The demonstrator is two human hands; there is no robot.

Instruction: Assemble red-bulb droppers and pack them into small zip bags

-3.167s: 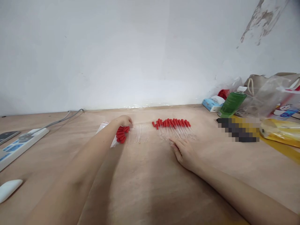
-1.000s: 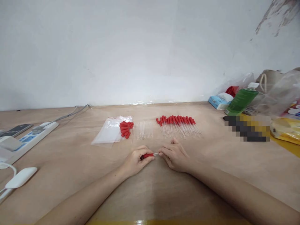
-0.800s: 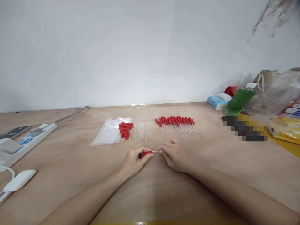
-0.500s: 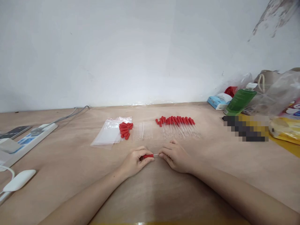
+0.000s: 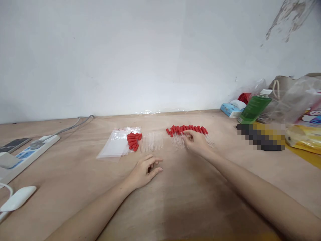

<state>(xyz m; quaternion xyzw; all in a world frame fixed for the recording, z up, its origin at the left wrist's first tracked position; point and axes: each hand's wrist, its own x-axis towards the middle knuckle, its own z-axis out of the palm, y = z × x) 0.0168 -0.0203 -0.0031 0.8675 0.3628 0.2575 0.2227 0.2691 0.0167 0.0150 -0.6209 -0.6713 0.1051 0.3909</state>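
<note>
My left hand (image 5: 145, 170) rests over the table with thumb and fingers apart, nothing between them. My right hand (image 5: 195, 142) pinches a glass dropper with a red rubber bulb (image 5: 179, 129) at the near side of a row of similar droppers (image 5: 200, 129); its fingers partly hide the tube and part of the row. Left of that row lie loose thin glass tubes (image 5: 152, 141), side by side. Beside them a small heap of loose red rubber bulbs (image 5: 132, 139) sits on the edge of clear plastic bags (image 5: 114, 145).
A white power strip (image 5: 32, 154) with cords and a phone (image 5: 13, 144) lie at the left, with a white plug-like piece (image 5: 18, 198) nearer. At the right stand a green bottle (image 5: 254, 107), a blue tissue pack (image 5: 230, 109) and plastic bags (image 5: 301, 97).
My right hand has moved away from the left, forward to the dropper row, carrying the dropper. My left hand has let go of its red bulb and opened.
</note>
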